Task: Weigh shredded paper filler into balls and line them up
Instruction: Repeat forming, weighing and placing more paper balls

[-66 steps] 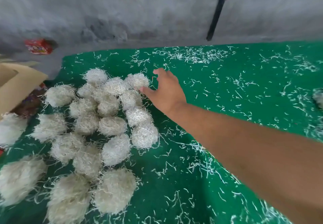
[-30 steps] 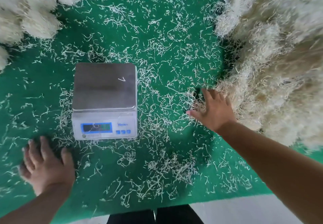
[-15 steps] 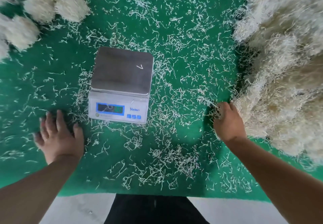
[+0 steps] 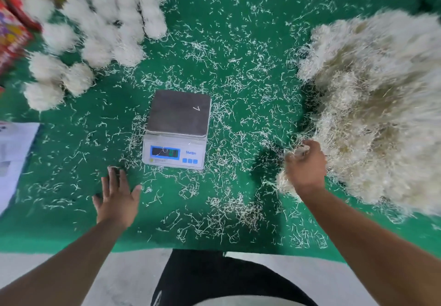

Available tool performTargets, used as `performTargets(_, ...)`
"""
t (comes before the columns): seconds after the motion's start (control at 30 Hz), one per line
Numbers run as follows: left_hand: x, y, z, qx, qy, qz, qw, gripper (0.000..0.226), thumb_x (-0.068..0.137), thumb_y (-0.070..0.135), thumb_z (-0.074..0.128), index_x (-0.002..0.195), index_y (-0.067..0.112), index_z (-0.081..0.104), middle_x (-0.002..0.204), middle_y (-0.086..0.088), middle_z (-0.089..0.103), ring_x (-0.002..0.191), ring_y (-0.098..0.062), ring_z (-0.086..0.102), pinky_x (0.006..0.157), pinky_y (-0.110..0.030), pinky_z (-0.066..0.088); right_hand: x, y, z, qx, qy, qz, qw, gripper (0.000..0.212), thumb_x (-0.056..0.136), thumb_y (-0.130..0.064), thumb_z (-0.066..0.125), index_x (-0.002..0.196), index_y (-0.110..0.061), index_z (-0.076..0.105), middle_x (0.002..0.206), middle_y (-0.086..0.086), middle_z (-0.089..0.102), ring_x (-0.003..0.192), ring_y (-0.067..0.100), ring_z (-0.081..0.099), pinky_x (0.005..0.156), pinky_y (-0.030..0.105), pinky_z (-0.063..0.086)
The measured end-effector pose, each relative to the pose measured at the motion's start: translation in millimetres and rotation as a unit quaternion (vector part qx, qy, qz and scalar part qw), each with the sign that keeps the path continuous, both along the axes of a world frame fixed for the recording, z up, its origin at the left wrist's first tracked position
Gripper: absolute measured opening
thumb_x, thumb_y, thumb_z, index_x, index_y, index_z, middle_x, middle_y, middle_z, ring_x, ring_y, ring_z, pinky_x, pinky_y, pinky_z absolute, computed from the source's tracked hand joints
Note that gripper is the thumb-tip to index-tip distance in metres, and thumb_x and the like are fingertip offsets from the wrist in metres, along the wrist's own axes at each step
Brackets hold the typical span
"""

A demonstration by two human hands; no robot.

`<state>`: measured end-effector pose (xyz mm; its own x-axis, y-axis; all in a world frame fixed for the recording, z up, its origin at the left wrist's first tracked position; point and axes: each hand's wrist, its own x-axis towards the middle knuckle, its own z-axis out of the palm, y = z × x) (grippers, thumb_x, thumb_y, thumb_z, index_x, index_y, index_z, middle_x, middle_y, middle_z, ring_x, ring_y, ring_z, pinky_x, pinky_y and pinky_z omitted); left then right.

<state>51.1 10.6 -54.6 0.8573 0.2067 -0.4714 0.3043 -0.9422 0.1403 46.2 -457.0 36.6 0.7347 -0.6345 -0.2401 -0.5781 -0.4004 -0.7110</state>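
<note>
The right hand (image 4: 305,167) has its fingers curled, gripping a tuft at the near edge of the pile (image 4: 379,105), which the frame cuts off. The left hand (image 4: 117,198) lies flat with fingers spread, and the scale (image 4: 177,126) sits just beyond its fingertips. The balls (image 4: 95,31) are blurred, and the scale's readout is unreadable.

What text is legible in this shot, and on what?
"Meilen", roughly, in blue letters on the scale front panel, right of the display; slightly blurred, so the spelling is uncertain.
Scale display digits: lit, too blurred to read.
Small print under the display: too small to read.
White paper sheet at the left edge: printing blurred, unreadable.
Red packaging at top left: colourful print, unreadable.
</note>
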Motion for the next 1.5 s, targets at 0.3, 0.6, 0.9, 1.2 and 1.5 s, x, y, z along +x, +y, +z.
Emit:
performTargets(0.3,-46,-62,28,-0.120,-0.029,-0.012,0.992,0.047,0.107,0.024,0.052,0.144,-0.005,0.052,0.153,-0.030,0.045,0.145,-0.043,0.038,0.123,-0.053,0.026,-44,-27,13,0.103,0.084,-0.160,0.978,0.070,0.093,-0.015,0.077,0.154,-0.008,0.042,0.117,0.008,0.070,0.074,0.015,0.066,0.063,0.031,0.062)
performTargets(0.6,-30,-228,143,-0.384,0.122,0.063,0.913,0.046,0.110,0.044,0.045,0.144,0.015,0.052,0.142,-0.011,0.057,0.120,-0.026,0.059,0.091,-0.040,0.051,-75,-2,38,0.195,-0.026,-0.114,0.974,0.057,0.103,-0.020,0.060,0.157,-0.011,0.043,0.075,-0.006,0.068,0.037,0.000,0.035,0.037,0.019,0.038)
performTargets(0.9,-2,-353,210,-0.529,0.253,0.094,0.805,0.082,0.095,0.064,0.057,0.159,0.019,0.035,0.164,-0.022,0.029,0.147,-0.037,0.039,0.117,-0.052,0.040,-96,38,81,0.232,-0.152,0.005,0.961,0.029,0.090,-0.026,0.056,0.061,-0.029,0.059,0.058,-0.007,0.057,0.049,0.011,0.037,0.049,0.029,0.035)
performTargets(1.2,-33,-386,211,-0.468,0.129,0.115,0.867,0.062,0.099,-0.003,0.057,0.151,0.027,0.046,0.120,0.005,0.061,0.087,-0.003,0.058,0.057,-0.006,0.048,-111,11,99,0.261,-0.213,-0.078,0.938,0.025,0.092,-0.028,0.054,0.067,-0.028,0.055,0.052,-0.014,0.045,0.046,0.007,0.034,0.051,0.023,0.028)
performTargets(1.5,-46,-367,239,-0.510,0.172,0.138,0.831,0.042,0.111,0.018,0.029,0.100,-0.004,0.063,0.081,-0.018,0.059,0.090,-0.032,0.059,0.082,-0.042,0.047,-70,31,123,0.219,-0.261,-0.140,0.930,0.009,0.089,-0.036,0.046,0.097,-0.037,0.048,0.079,-0.006,0.055,0.059,0.010,0.042,0.057,0.034,0.035)
